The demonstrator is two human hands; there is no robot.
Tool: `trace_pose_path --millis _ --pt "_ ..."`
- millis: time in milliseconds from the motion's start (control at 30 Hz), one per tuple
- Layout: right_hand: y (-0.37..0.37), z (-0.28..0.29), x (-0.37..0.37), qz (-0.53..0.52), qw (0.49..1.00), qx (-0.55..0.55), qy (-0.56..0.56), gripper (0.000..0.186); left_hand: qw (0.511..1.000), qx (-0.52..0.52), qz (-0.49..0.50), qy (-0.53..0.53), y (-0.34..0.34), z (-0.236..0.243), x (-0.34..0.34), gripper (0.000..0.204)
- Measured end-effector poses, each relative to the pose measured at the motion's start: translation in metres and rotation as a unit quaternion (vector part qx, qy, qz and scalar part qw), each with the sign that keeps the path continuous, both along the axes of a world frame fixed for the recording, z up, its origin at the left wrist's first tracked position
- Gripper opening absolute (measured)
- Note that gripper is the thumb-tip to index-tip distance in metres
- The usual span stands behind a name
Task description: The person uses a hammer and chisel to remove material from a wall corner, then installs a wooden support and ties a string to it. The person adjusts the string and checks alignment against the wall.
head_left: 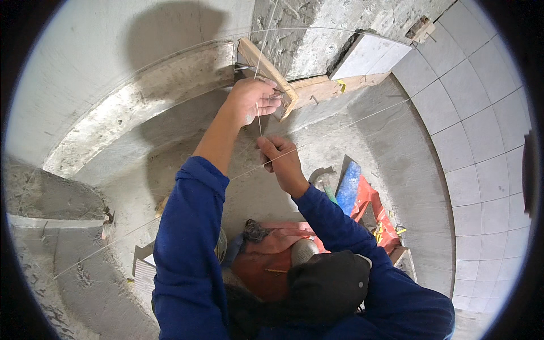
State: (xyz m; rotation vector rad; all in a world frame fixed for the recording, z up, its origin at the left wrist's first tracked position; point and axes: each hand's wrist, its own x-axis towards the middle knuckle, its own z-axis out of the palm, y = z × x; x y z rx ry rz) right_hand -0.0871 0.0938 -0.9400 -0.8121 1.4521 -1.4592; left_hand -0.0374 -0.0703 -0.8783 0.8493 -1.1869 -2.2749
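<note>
So I'm watching this through the head cam, and both my hands are up at a bit of string (259,120). It comes down from the top edge, past the end of a wood strip (271,73), and runs between the two hands.

My right hand (281,163) is the lower one, mostly closed, with thumb and finger pinched on the string. My left hand (255,102) is just above it, right by the strip, palm partly showing and fingers loosely curled. The string passes right at those fingers, but I can't tell if they actually have hold of it.

The strip sits at an angle, and its lower end is near a board (340,88) that runs along the wall with nails poking out of it. A tile (371,56) stands on the board's top edge, leaning against rough concrete. Off to the right there's a tiled wall (470,127).

A second line (340,132) cuts diagonally across the view, passing over my right hand as I see it. Down past my right forearm I've got a blue thing (348,184) lying next to some red sheeting (371,201), too jumbled to say more.
</note>
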Motion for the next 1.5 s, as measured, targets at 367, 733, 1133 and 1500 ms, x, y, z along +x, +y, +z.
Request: trace_pose_path --millis 367,733,1133,1500 --pt "0.003 -0.005 -0.012 -0.079 0.995 -0.009 0.06 0.035 0.935 -0.353 -0.007 0.009 -0.004 -0.02 0.0 0.022" --pt "0.008 -0.004 -0.013 -0.079 0.991 -0.01 0.106 0.039 0.949 -0.302 0.075 0.053 0.014 -0.036 -0.004 0.017" --pt "0.007 -0.007 -0.016 -0.058 0.994 -0.059 0.075 0.027 0.978 -0.206 0.016 0.039 0.02 -0.036 -0.003 0.026" --pt "0.002 -0.006 -0.021 0.0 0.994 -0.102 -0.026 0.021 0.962 -0.23 0.124 -0.073 0.041 -0.064 -0.014 0.011"
